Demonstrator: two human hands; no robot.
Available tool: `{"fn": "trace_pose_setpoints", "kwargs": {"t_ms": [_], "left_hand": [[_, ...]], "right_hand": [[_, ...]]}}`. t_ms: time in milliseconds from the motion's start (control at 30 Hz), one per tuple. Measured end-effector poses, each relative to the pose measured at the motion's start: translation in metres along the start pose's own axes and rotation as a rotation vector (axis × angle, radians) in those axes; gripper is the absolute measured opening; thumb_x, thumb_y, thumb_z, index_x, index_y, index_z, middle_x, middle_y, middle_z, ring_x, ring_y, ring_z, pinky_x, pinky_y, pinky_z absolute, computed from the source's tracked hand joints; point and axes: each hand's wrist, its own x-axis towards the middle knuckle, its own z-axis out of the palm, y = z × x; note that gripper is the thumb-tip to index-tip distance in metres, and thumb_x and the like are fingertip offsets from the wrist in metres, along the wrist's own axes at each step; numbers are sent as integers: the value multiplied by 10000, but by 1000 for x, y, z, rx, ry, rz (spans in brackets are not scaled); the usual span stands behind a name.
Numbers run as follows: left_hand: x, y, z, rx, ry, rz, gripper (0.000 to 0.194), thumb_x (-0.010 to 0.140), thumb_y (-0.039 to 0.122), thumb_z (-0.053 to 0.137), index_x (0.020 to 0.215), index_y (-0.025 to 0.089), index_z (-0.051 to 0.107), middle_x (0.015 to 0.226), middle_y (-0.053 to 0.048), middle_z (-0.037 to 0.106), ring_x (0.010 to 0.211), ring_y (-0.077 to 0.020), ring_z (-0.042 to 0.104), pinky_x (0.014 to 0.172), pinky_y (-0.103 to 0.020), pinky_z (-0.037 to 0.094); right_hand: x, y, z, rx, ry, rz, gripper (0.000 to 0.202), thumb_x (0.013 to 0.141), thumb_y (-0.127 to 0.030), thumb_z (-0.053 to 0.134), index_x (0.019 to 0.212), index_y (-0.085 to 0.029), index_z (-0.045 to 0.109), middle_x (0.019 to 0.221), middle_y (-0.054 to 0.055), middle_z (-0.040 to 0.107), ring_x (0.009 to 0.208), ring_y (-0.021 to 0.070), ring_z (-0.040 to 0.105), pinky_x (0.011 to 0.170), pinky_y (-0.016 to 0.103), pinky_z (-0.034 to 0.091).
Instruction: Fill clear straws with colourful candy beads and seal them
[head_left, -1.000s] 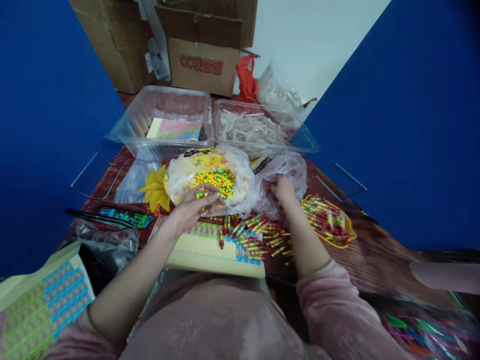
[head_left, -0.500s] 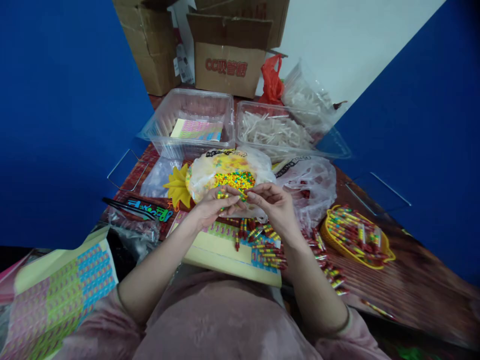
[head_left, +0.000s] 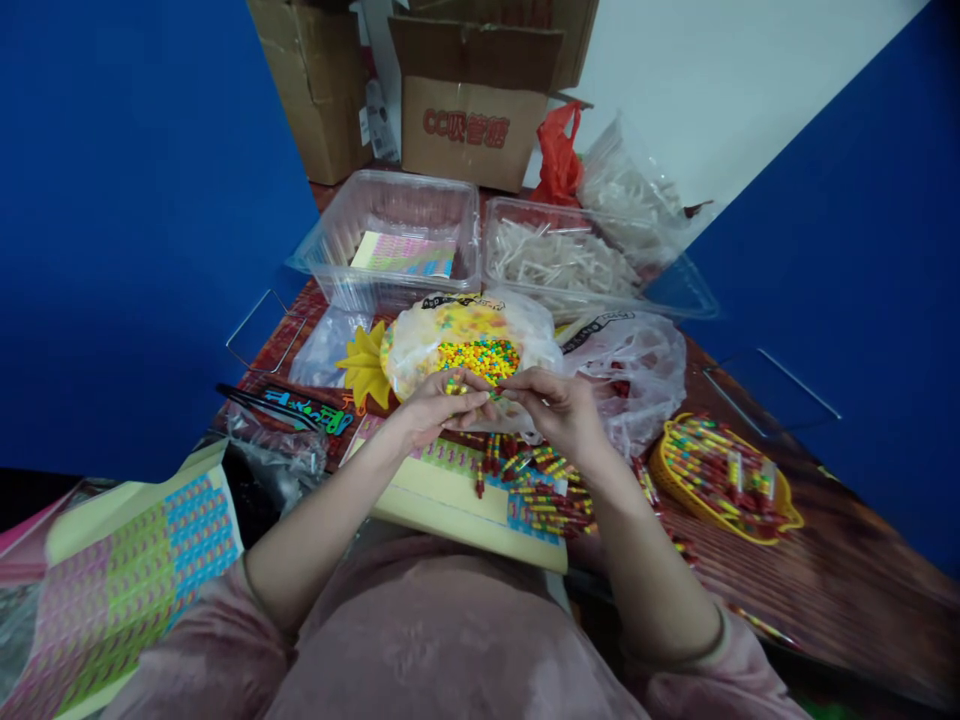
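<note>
— Wood-grain table (head_left: 840, 600), blue panel (head_left: 135, 250) on each side, printed carton (head_left: 469, 130) at the back. What's in your hands?

— My right hand (head_left: 566, 410): thumb and fingertips pinched on a small dark piece (head_left: 502, 391). Too small to identify. It sits just beside my left fingertips, over the front of the bead pile.

— Left?

— My left hand (head_left: 441, 409): fingers curled. Yellow and green show between finger and thumb; can't tell if I'm gripping something or that's beads behind.

— Around them?

— Multicoloured beads (head_left: 472, 354) in a white plastic bag (head_left: 525, 320), just beyond both hands. Second plastic bag (head_left: 637, 355) beside it, dark red bits inside. Nearer me, bead-filled tubes (head_left: 544, 510) lie loose, some on a printed sheet (head_left: 457, 510). More tubes in the yellow basket (head_left: 675, 490), right of my forearm.

— Further back?

— Clear tub (head_left: 487, 240) of white sticks (head_left: 559, 258).
</note>
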Motion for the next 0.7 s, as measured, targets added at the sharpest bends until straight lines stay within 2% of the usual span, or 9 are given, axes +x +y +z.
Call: {"fn": "trace_pose_setpoints", "kwargs": {"t_ms": [100,300,433,567,700], "left_hand": [[-1,2,2,5,0,-3,384,651,361,862,838,147,605,673,-58,700,432,-48,455,409,-189,179],[-2,5,4,8,-3,-22,425,620,374,872,835,140,589,666,-63,707,429,-42,448,410,-179,219],[-1,5,3,4,-22,-26,429,610,359,880,826,140,579,646,-61,700,423,-44,444,396,-176,180],[0,2,1,-16,-31,-16,387,640,335,865,830,141,588,657,-62,701,421,-44,443,398,-183,175],[0,1,-1,-17,-21,-21,360,651,316,861,826,141,599,653,-54,695,424,-52,459,403,-189,188]], "right_hand": [[2,3,-3,0,-51,-12,166,888,-261,636,852,-230,795,762,40,744,713,176,681,693,292,540],[9,9,-11,74,-152,11,229,882,-397,681,815,-198,773,750,52,731,688,165,664,681,278,525],[13,10,-13,91,-205,-9,224,888,-369,678,800,-183,765,731,49,715,680,151,658,655,255,503],[14,10,-10,88,-217,1,193,884,-326,672,796,-178,759,711,40,700,667,145,647,649,253,497],[12,13,-5,153,-206,72,234,860,-394,702,794,-176,758,717,42,708,650,141,636,636,256,500]]}}
